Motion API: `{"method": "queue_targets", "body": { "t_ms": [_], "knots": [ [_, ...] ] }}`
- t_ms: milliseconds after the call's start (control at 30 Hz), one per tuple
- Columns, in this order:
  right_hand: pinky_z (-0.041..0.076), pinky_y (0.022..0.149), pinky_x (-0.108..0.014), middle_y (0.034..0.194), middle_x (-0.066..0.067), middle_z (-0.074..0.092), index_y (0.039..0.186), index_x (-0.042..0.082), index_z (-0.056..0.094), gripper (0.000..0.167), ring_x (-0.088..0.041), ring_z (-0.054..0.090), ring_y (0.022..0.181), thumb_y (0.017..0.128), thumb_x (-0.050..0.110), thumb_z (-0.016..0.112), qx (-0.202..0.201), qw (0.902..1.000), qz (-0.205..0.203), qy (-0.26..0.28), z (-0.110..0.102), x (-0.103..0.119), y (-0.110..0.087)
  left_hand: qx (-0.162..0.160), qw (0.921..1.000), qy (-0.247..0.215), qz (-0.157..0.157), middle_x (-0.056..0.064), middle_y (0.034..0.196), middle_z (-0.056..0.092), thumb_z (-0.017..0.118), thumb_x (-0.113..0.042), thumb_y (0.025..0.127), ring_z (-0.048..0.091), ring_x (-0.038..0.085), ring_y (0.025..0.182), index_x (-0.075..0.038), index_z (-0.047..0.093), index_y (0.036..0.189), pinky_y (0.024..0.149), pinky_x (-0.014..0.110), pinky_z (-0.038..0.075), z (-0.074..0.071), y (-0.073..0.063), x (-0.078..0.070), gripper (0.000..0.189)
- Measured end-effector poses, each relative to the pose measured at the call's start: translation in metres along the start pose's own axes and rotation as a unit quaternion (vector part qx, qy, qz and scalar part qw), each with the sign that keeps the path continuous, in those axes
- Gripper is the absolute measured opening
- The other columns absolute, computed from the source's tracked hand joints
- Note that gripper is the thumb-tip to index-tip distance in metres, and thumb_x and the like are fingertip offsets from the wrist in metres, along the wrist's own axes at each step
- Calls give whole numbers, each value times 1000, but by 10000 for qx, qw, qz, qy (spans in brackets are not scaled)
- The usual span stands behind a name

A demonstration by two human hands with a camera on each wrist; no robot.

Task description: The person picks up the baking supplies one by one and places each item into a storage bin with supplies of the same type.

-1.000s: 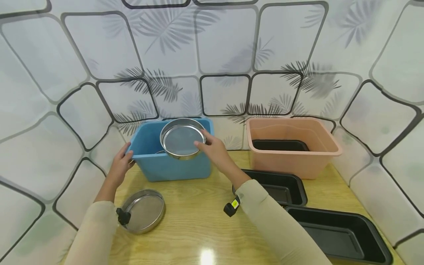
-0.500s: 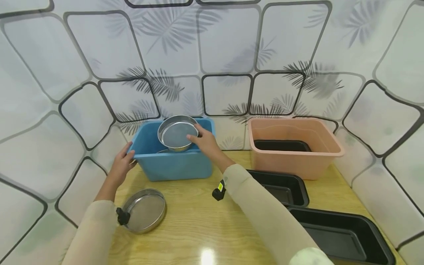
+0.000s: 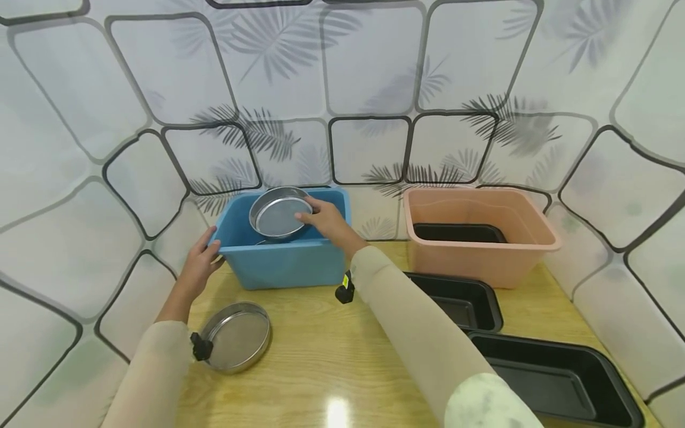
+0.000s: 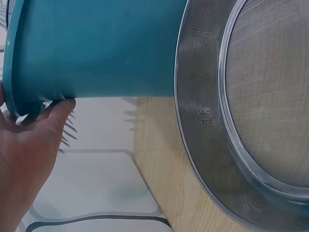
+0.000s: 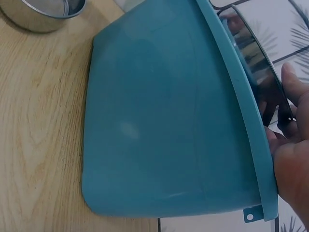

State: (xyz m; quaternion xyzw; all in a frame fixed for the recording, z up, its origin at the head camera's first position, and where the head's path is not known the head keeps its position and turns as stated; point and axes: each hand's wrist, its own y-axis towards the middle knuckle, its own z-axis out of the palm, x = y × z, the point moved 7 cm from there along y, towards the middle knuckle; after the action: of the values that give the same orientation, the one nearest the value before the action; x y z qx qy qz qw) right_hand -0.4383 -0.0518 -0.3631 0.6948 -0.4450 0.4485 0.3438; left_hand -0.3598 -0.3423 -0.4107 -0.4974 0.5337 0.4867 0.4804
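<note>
My right hand [image 3: 330, 224] pinches the right rim of a round metal sieve [image 3: 275, 215], tilted in the mouth of the blue plastic bin [image 3: 286, 266]. In the right wrist view, the sieve's shiny side wall [image 5: 253, 55] shows past the bin's rim, with my right hand [image 5: 294, 140] at its edge. My left hand [image 3: 198, 266] holds the bin's left rim; in the left wrist view, the thumb and fingers of this left hand [image 4: 31, 145] are around that edge. Below the bin, a second sieve [image 3: 241, 336] lies on the table. A bit of metal rim shows inside the bin.
At the right stands a pink bin [image 3: 481, 261] with a black pan [image 3: 460, 232] inside. Two black rectangular pans, the nearer pan [image 3: 540, 380] and the farther pan [image 3: 455, 303], lie on the wooden table [image 3: 316, 356]. A patterned sheet [image 3: 369, 71] surrounds the table.
My right hand has carried the sieve left and back, from in front of the bin's rim to inside its mouth. The left hand has stayed on the bin's rim.
</note>
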Motion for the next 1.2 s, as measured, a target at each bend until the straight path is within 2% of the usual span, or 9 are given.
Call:
{"method": "queue_targets", "body": {
  "t_ms": [367, 567, 867, 1000, 1200],
  "knots": [
    [39, 117, -43, 163, -5, 36, 158, 20, 37, 72, -26, 38, 147, 96, 39, 69, 628, 9954, -13, -719, 13, -3, 20, -36, 10000, -55, -49, 20, 166, -18, 35, -26, 111, -1, 45, 152, -15, -4, 163, 120, 59, 14, -3, -3, 1, 66],
    [37, 118, -47, 163, -4, 36, 157, 22, 39, 72, -27, 37, 148, 96, 41, 69, 865, 9928, 37, -825, 16, -8, 26, -45, 10000, -27, -36, 20, 166, -18, 35, -26, 111, 0, 45, 152, -15, -3, 163, 120, 60, 14, -3, -3, 2, 66],
    [34, 120, -48, 164, -6, 34, 157, 17, 39, 69, -30, 32, 150, 97, 35, 69, 972, 9901, 188, -994, 18, -16, 35, 10, 10000, 27, 91, 21, 166, -16, 36, -27, 111, 0, 44, 153, -13, -2, 163, 120, 61, 16, -2, -3, 0, 66],
    [35, 119, -47, 162, -7, 37, 155, 15, 41, 67, -29, 34, 149, 98, 36, 68, 1076, 9846, 195, -1363, 21, -19, 39, -6, 10000, 21, 71, 21, 166, -16, 36, -26, 111, 0, 43, 153, -12, -2, 163, 120, 60, 16, -2, -4, -1, 66],
    [45, 112, -41, 158, -11, 43, 153, 8, 44, 64, -29, 49, 139, 98, 30, 68, 1528, 9823, 497, -961, 31, -24, 38, 10, 10000, 21, 64, 18, 167, -16, 36, -24, 111, 0, 41, 154, -13, -1, 163, 120, 60, 17, -3, -2, -1, 65]
  ]
}}
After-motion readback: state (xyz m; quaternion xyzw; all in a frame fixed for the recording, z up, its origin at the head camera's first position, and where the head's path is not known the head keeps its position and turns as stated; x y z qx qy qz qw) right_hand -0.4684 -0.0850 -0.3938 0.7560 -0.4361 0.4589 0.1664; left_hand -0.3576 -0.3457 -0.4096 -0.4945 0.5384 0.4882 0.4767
